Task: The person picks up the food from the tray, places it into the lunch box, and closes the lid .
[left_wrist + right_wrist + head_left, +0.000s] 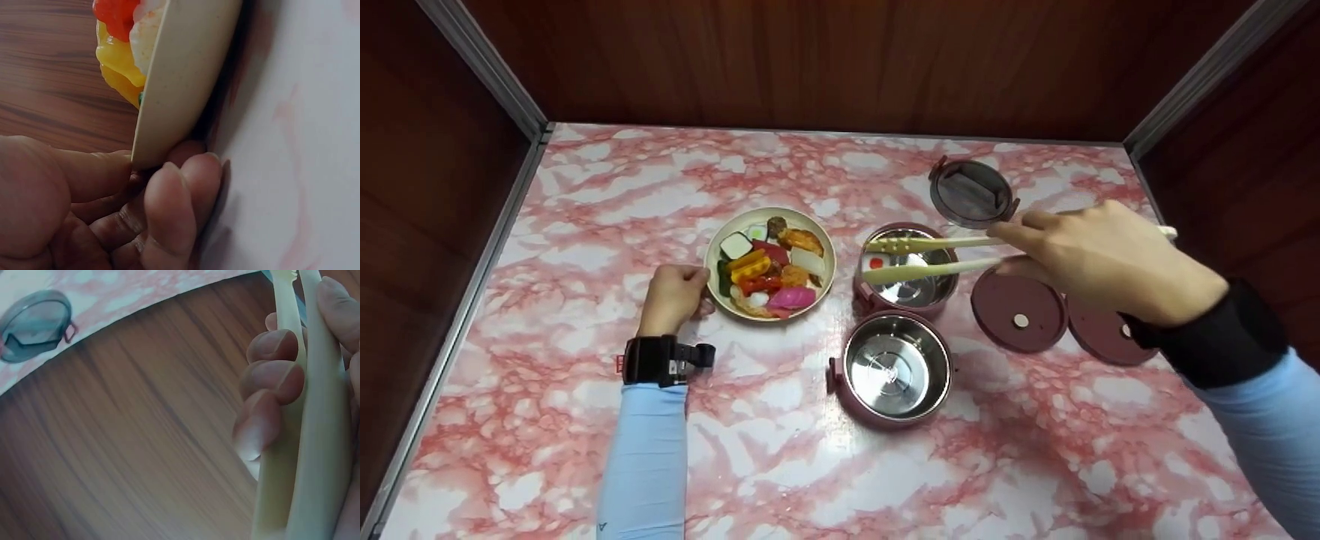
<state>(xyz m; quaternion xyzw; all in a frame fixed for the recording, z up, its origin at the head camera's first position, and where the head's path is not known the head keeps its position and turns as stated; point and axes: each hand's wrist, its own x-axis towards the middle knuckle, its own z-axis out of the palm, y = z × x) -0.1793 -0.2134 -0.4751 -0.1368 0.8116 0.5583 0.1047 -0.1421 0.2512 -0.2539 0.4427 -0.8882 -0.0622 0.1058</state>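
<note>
In head view, bright over the bench, dim at the walls, glinting inside the near pot. In left wrist view, shadowed beneath the bowl. In right wrist view, hazy, bluish, softly blurred at the lid.

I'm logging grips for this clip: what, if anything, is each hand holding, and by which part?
The left hand holds the plate by its left rim. The right hand grips the tongs around both arms, between tips and back end.

Head view forward-down over table, left-wrist view close at plate (shared with head), right-wrist view close along tongs
</note>
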